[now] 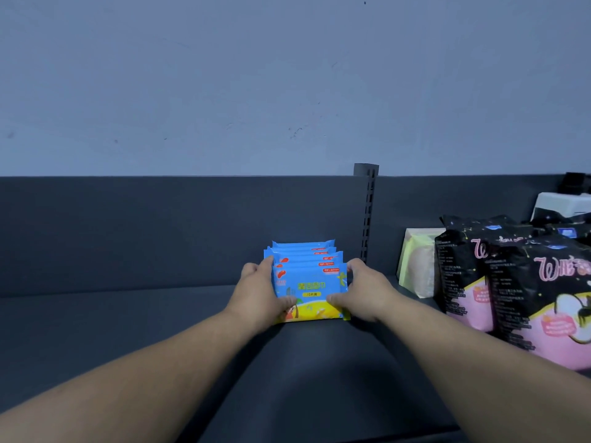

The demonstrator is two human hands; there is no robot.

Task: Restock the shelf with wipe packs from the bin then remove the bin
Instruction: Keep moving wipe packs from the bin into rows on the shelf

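Now both arms reach forward; the left hand (pixel 259 290) and right hand (pixel 367 290) clasp a row of blue wipe packs (pixel 308 284) standing upright on the dark shelf (pixel 160 318), printed faces toward us, long edges running left-right.

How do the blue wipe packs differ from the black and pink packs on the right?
The blue wipe packs are small and blue-yellow; the black-and-pink packs are much larger and dark. The blue wipe packs are gripped between the left hand and right hand; the black-and-pink packs stand untouched. Both stand upright on the same shelf.
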